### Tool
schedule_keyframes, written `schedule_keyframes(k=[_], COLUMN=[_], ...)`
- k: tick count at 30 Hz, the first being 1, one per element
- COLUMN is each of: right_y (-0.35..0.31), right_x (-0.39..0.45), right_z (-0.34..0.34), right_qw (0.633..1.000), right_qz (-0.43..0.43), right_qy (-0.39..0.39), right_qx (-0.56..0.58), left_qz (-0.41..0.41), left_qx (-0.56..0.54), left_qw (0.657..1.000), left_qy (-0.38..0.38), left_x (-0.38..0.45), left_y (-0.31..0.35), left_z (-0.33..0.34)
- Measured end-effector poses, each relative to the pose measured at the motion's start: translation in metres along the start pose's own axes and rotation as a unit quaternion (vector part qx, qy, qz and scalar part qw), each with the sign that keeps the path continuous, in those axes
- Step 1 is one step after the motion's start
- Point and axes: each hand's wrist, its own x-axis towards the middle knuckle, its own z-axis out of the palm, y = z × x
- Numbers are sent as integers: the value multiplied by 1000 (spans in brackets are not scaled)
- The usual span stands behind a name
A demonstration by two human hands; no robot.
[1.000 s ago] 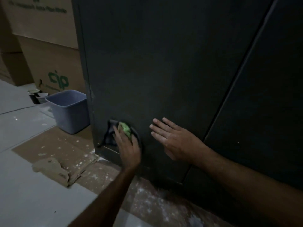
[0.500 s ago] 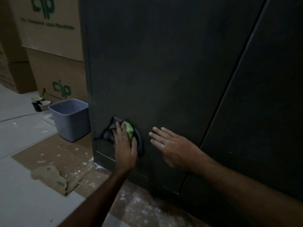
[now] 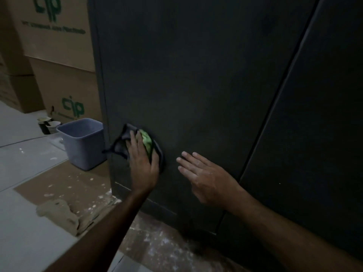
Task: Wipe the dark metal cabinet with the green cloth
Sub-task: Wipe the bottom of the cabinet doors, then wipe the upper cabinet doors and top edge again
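Note:
The dark metal cabinet [image 3: 196, 75] fills most of the view, with a vertical seam between two panels on its right. My left hand [image 3: 142, 163] presses the cloth [image 3: 147, 141] flat against the cabinet's lower left, near its corner edge. The cloth is crumpled, green in the middle with dark folds that stick out past the corner to the left. My right hand [image 3: 204, 173] lies flat on the panel with fingers straight, a hand's width right of the cloth and holding nothing.
A blue-grey plastic bin [image 3: 82, 142] stands on the floor just left of the cabinet corner. Paper cups [image 3: 48, 124] sit behind it. Stacked cardboard boxes [image 3: 64, 85] line the wall. A torn cardboard scrap [image 3: 59, 214] lies on speckled floor sheeting.
My left hand has slid the cloth upward on the panel, away from the cabinet's bottom edge. My right hand has stayed flat in about the same place.

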Motion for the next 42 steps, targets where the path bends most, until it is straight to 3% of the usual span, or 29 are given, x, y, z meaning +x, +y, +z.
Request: schedule_keyframes(k=[2, 4, 6, 7, 11, 14, 16, 17, 19, 22, 24, 27, 29, 31, 35, 39, 42], right_y=[-1, -2, -2, -2, 3, 5, 2, -1, -3, 0, 4, 11, 13, 9, -17, -16, -5], right_x=[0, -2, -3, -5, -16, -26, -30, -31, -34, -44, -53, -62, -61, -58, -40, -30, -27], right_z=[-1, 0, 0, 0, -3, -6, -8, -10, -12, -15, -16, -18, -17, -13, 13, 34, 40], right_qw=[1000, 1000, 999, 999, 990, 974, 970, 970, 970, 973, 974, 967, 958, 955, 967, 975, 979], right_qz=[4, 11, 13, 16, 14, 16, 12, 6, 1, 28, 45, 61, 72, 48, -23, 8, -6], right_qy=[4, 17, 28, 37, 125, 201, 219, 221, 216, 203, 199, 227, 258, 276, 225, 172, 165], right_qx=[3, 5, 18, 23, 60, 98, 102, 103, 108, 107, 101, 99, 99, 94, 116, 143, 120], left_qz=[-26, -114, -258, -272, -4, 150, 196, 181, 41, -225, -262, -83, 68, 162, 176, 286, 299], left_qx=[9, 32, -35, -57, -11, 51, 104, 116, 63, -40, -57, -28, 9, 11, -55, -35, -21], left_qw=[999, 993, 963, 956, 998, 986, 969, 969, 991, 974, 959, 994, 997, 975, 942, 902, 890], left_qy=[-24, -8, 66, 91, 68, -45, -103, -119, -111, 7, 90, 69, -30, -153, -280, -321, -344], left_x=[1, 42, 88, 101, 62, -20, -71, -84, -77, -13, 11, -14, -60, -105, -123, -89, -68], left_y=[-29, -39, -25, -12, 40, 33, 0, -19, -39, -23, 9, 56, 77, 85, 62, 44, 35], left_z=[-8, -19, -28, -28, 2, 28, 28, 23, 16, 14, 18, 34, 48, 53, 25, -4, -23])
